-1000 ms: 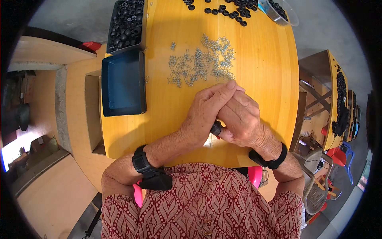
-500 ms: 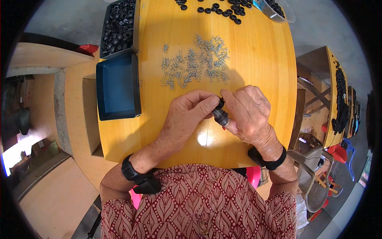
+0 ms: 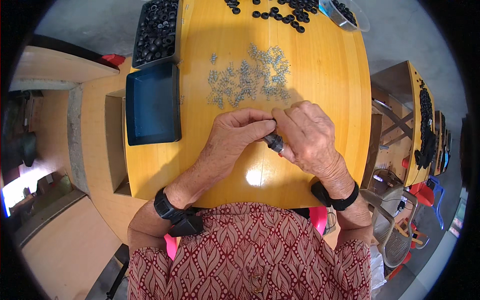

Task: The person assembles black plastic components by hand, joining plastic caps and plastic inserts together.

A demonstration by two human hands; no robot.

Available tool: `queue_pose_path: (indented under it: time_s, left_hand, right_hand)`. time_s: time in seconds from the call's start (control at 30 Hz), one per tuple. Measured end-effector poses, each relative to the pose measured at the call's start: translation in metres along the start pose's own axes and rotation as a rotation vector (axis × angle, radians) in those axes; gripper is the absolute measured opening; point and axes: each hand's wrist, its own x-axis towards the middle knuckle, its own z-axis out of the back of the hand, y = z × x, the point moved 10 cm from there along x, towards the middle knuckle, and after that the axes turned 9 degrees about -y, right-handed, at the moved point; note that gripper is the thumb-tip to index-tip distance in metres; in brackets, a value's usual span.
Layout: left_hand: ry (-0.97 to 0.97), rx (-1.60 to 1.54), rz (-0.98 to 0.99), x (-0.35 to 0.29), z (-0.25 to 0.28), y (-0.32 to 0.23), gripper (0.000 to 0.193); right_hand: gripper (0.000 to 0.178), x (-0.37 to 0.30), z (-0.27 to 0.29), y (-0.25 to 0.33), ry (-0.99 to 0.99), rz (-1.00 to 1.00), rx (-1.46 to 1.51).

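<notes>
Small black cylindrical part (image 3: 274, 142) is pinched between left hand (image 3: 235, 134) & right hand (image 3: 309, 136), above table (image 3: 325, 75) centre, nr front edge. Vs. a moment ago, hands shifted slightly; part is gripped closer, fingertips meeting. Spring pile (image 3: 250, 77) lies just beyond; blue tray (image 3: 152, 102) at left edge.

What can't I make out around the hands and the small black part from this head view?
- Black part: mostly hidden between left hand and right hand; shape unclear.
- Fingertip grip: covered by both hands.
- Small metal pieces: too small to identify.
- Black rings and clear container: cut off by the top edge.
</notes>
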Motion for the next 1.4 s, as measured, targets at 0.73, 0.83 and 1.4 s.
queue_pose_path:
  time_s: [0.73, 0.83, 1.4]
  left_hand:
    - [0.071, -0.008, -0.100, 0.010, -0.031, -0.008, 0.032]
    - [0.049, 0.002, -0.095, 0.008, -0.034, -0.007, 0.031]
    - [0.118, -0.025, -0.050, -0.004, -0.011, -0.003, 0.018]
  right_hand:
    - [0.029, -0.005, 0.013, 0.000, -0.137, 0.037, 0.153]
    - [0.030, -0.004, 0.013, 0.002, -0.150, 0.032, 0.157]
    - [0.038, 0.005, 0.019, -0.007, -0.005, -0.128, 0.249]
